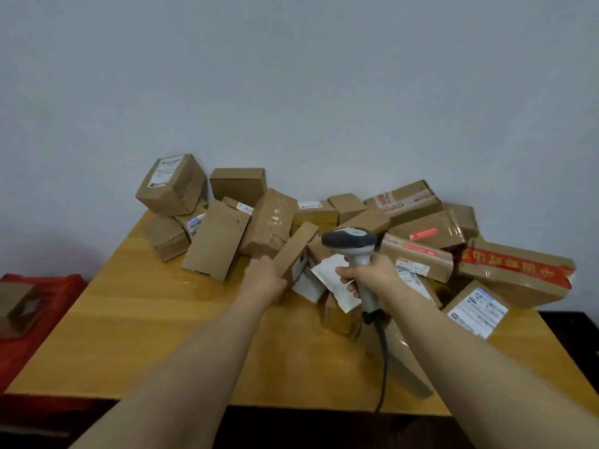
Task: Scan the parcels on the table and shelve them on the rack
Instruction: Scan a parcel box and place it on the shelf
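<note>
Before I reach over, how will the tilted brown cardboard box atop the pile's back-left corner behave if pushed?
Likely to tip or slide: the tilted brown cardboard box sits askew on a smaller brown box. Probably stiff, as its faces hold shape despite dents. Its taped-looking surface may be slippery.

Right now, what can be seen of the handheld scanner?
The scanner is pistol-shaped plastic: dark grey head with a paler top, whitish grip, black cable trailing down from its base. The right hand curls round the grip, holding it upright over the parcels, head pointing left toward the box in the left hand.
</note>
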Available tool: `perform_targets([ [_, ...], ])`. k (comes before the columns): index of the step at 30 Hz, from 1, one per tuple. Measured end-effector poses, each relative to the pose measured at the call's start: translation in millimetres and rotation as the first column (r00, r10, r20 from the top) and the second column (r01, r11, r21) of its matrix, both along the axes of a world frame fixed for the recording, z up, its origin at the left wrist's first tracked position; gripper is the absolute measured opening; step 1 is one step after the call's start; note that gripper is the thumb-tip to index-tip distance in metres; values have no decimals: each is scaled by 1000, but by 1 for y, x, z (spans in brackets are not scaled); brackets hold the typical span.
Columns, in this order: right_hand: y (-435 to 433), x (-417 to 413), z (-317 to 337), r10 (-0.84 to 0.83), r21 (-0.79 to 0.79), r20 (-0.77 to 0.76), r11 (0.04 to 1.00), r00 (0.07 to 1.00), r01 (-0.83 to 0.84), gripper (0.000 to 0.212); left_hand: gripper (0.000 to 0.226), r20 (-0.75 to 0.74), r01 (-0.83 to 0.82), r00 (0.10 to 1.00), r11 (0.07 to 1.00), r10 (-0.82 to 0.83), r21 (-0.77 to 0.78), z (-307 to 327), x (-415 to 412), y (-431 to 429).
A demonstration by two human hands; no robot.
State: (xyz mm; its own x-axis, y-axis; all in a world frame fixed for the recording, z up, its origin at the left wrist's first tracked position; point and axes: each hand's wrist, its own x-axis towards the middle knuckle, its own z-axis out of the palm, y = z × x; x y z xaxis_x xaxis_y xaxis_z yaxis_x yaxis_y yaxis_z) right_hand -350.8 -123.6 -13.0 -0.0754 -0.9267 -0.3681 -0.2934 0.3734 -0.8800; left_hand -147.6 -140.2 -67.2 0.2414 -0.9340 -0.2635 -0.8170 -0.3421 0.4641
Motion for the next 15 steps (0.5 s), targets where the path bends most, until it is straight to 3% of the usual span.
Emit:
perform_targets([
  [6, -43, 21, -17, 86, 80, -24, 993, 996, -84, 18, 62, 57, 54, 997, 997, -57, 52, -35, -4, -56],
  [11, -61, 24, -25, 117, 120, -42, 987, 992, -111, 16, 46, 146, 110, 982, 990, -122, 91, -50, -6, -73],
  [15, -64, 22, -31, 115, 130, -33, 985, 993, -110, 16, 40, 59, 59, 996, 993, -65, 104, -49, 4, -69],
])
